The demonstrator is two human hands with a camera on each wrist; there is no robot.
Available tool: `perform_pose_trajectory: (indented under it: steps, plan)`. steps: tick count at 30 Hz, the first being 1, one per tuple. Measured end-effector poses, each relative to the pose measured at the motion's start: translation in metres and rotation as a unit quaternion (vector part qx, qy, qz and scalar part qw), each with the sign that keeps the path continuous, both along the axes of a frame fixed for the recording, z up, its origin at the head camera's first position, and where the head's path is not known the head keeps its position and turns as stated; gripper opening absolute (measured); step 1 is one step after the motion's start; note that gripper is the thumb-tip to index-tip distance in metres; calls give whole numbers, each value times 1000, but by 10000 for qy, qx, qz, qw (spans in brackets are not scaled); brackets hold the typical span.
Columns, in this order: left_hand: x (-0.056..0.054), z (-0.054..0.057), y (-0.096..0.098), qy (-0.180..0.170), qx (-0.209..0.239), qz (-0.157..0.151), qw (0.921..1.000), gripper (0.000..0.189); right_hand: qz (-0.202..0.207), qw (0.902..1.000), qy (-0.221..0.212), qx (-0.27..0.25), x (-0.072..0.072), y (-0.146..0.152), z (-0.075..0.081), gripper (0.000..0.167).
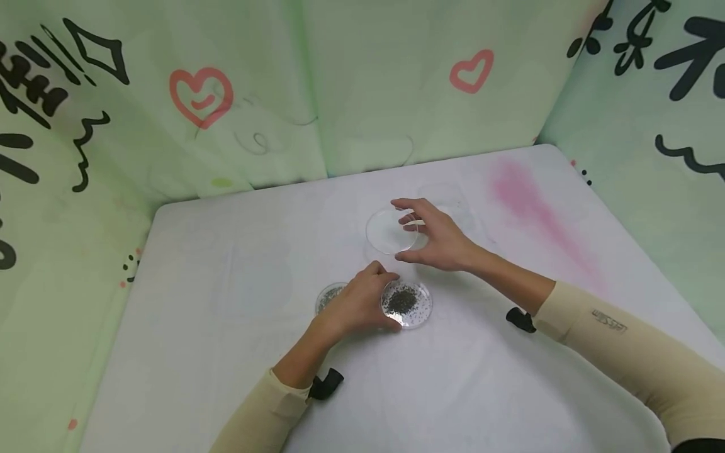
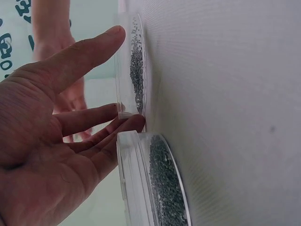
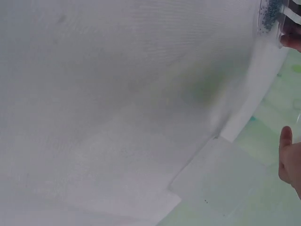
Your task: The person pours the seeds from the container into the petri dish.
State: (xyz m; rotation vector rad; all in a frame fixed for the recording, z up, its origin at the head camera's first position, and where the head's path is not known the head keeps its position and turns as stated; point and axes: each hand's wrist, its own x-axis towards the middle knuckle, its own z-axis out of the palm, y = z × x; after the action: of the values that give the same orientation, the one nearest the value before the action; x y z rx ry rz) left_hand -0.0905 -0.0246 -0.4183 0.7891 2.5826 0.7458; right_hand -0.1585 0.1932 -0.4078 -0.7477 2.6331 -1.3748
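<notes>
A clear petri dish (image 1: pixel 406 304) with dark granules heaped in its middle sits on the white table. My left hand (image 1: pixel 362 299) holds its rim from the left, thumb at the near side and fingers at the far side. Behind it, my right hand (image 1: pixel 433 236) grips the edge of a clear round lid (image 1: pixel 387 231) raised over the table. A second petri dish (image 2: pixel 164 183), fuller of dark granules, stands just left of the first, partly hidden by my left hand in the head view. In the right wrist view the lid is barely visible.
A thin transparent square sheet (image 3: pixel 221 176) lies on the white cloth (image 1: pixel 255 270) beyond my right hand. Green curtains (image 1: pixel 368 82) with drawn hearts and black marks enclose the table at the back and sides. A pink stain (image 1: pixel 538 214) marks the cloth at right.
</notes>
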Motion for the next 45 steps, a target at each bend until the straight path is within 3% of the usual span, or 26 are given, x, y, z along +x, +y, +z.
perform_pose_trajectory:
  steps: [6,14,20,28,38,41,45]
  plan:
    - [1,-2,0,-14,13,14,10000,85,-234,9982,79,-542,10,10,11,98]
    - [2,-1,1,-59,59,81,9999,86,-492,9960,-119,-738,19,31,18,89]
    - [3,0,2,-50,121,62,9999,85,-271,9894,-427,-1362,28,47,19,88]
    - [3,0,2,-63,148,95,9998,86,-274,9786,-799,-1874,38,66,18,77]
    - [3,-2,1,-56,107,94,9999,87,106,9512,-1380,-2759,44,84,12,70]
    - [3,-2,2,-44,87,83,9999,88,192,9496,-1421,-2788,44,87,11,70]
    - [2,-2,3,-23,86,67,9999,88,302,9545,-1347,-2645,44,90,11,69]
